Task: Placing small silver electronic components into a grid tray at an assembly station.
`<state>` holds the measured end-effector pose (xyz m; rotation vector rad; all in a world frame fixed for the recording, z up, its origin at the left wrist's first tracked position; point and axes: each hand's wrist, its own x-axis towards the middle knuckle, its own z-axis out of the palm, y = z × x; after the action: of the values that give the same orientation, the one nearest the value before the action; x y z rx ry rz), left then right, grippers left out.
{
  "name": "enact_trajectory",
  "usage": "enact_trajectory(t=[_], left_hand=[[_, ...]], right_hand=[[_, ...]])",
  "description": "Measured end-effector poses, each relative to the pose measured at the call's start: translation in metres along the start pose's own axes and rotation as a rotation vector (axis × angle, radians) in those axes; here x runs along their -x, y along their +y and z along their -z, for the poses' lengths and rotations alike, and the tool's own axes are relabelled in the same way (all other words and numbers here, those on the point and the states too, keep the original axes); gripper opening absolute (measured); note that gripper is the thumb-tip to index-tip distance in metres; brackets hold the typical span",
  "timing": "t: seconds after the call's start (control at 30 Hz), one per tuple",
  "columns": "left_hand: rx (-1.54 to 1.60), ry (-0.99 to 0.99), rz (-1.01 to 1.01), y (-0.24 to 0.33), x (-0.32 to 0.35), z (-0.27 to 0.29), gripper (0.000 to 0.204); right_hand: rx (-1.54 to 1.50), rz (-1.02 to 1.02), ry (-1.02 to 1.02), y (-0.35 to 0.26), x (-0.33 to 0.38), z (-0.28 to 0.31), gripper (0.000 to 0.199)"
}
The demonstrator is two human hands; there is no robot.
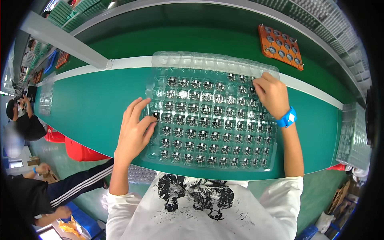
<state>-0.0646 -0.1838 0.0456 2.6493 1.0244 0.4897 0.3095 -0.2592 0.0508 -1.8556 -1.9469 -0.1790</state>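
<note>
A clear plastic blister tray (208,60) lies on the green belt in front of me, its pockets filled with several small dark circuit parts (206,122). My left hand (134,128) rests on the tray's left edge, thumb and forefinger pinching one dark part (155,115). My right hand (272,94), with a blue wristband (287,118), reaches to the tray's upper right and pinches a part there; its fingertips hide it. The tray's top row and left column of pockets look empty.
An orange fixture plate (281,46) with round parts lies at the far right of the belt. Stacks of clear trays stand at right (354,136) and far left (46,98). Red stools (82,150) and other seated people (24,120) are at left.
</note>
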Motion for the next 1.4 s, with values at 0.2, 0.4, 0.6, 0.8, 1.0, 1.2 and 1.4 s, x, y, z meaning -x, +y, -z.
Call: enact_trajectory(t=[0.2,0.4,0.6,0.8,1.0,1.2,1.4], left_hand=[[0.048,0.104,-0.074,-0.003,0.002,0.005,0.017],[0.312,0.215,-0.103,-0.012,0.002,0.005,0.012],[1.254,0.246,0.284,-0.033,-0.024,-0.005,0.01],[1.727,0.415,0.44,-0.096,-0.052,-0.04,0.012],[1.752,0.46,0.419,-0.098,-0.051,-0.042,0.014],[1.774,0.475,0.444,-0.109,-0.052,-0.05,0.015],[1.777,0.45,0.417,-0.113,-0.052,-0.042,0.02]], right_hand=[[-0.022,-0.026,-0.13,0.0,-0.004,0.0,0.006],[-0.156,-0.041,-0.147,-0.012,-0.021,0.009,0.007],[-0.088,0.065,-0.182,-0.025,-0.03,-0.004,0.012],[-0.065,0.071,-0.215,-0.018,-0.027,-0.012,0.01],[-0.155,0.106,-0.262,-0.013,-0.03,-0.009,0.006],[-0.131,0.086,-0.18,-0.027,-0.04,-0.006,0.007],[0.013,0.229,-0.098,-0.035,-0.039,-0.029,0.007]])
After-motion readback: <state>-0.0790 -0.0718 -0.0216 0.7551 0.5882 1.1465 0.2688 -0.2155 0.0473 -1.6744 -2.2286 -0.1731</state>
